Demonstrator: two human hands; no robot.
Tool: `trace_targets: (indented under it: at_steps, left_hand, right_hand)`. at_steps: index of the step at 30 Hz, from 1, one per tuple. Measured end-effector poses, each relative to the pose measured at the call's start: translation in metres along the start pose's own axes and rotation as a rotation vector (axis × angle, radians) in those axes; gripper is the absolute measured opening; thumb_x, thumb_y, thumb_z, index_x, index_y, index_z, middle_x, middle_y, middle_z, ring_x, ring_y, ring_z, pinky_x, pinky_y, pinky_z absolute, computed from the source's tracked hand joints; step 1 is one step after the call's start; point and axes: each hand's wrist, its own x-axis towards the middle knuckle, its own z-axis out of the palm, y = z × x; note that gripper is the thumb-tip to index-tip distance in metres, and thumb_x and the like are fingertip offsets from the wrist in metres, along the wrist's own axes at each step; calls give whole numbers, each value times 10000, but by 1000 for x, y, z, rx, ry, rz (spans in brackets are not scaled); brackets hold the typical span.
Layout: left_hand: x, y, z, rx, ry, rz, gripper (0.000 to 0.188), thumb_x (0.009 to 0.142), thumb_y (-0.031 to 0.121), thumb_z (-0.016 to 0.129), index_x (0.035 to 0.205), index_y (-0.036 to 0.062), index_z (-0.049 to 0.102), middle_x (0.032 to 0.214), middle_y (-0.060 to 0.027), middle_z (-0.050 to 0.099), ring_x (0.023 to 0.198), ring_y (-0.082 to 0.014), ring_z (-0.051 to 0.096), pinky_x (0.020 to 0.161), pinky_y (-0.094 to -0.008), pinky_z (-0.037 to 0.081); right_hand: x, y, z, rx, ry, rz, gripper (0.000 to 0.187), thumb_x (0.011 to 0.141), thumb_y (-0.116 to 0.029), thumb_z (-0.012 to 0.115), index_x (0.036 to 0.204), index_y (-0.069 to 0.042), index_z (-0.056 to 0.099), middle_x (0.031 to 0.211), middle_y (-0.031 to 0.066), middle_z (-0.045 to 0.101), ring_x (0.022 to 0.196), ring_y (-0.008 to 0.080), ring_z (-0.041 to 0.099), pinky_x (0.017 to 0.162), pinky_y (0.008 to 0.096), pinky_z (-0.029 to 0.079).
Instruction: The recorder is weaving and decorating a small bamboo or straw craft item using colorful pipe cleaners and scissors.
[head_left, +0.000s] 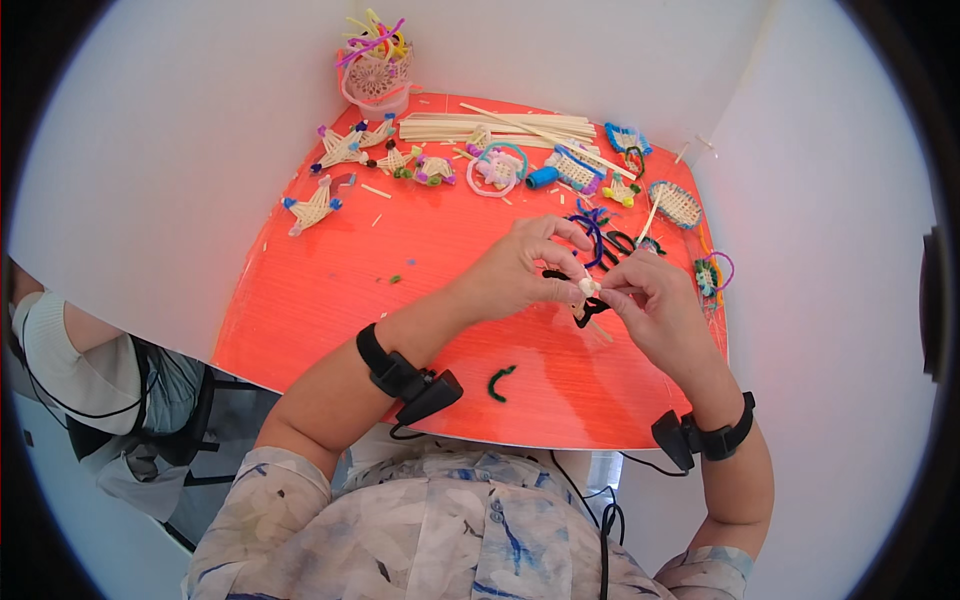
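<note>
Over the orange table, my left hand and my right hand meet fingertip to fingertip. Between them they pinch a small white bead-like piece joined to a black pipe cleaner, which curls out below and to the left of my fingers. Both hands hold this little assembly just above the table. A short dark green pipe cleaner piece lies on the table near my left wrist.
Black-handled scissors and blue pipe cleaners lie just beyond my hands. Woven star shapes, a bundle of pale sticks, small woven baskets and a pink cup of pipe cleaners line the far edge. Another person sits at the left.
</note>
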Motion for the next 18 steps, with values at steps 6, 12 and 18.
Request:
trace_targets:
  at_steps: [6,12,18]
  left_hand:
    - [0,-5,6,-517,-95,-43,106,830,163,732,914,102,710,1183,-43,481,1064,-147,506,923,-331,425]
    - [-1,-3,8,-548,-144,-219,105,867,170,701,884,69,679,1143,-41,459,946,-115,550,831,-299,479]
    - [-1,-4,11,-421,-60,-166,99,877,145,682,870,48,668,1192,-55,443,844,-94,581,755,-277,509]
  right_hand:
    - [-6,-1,-3,261,-46,138,46,830,-5,656,846,20,621,765,84,566,697,186,560,622,317,450]
    - [-9,-1,-1,163,-15,130,44,838,1,640,852,23,604,781,89,559,695,187,548,612,320,440]
    - [-11,1,-1,125,41,36,29,844,13,625,851,25,599,776,99,559,691,209,542,622,323,436]
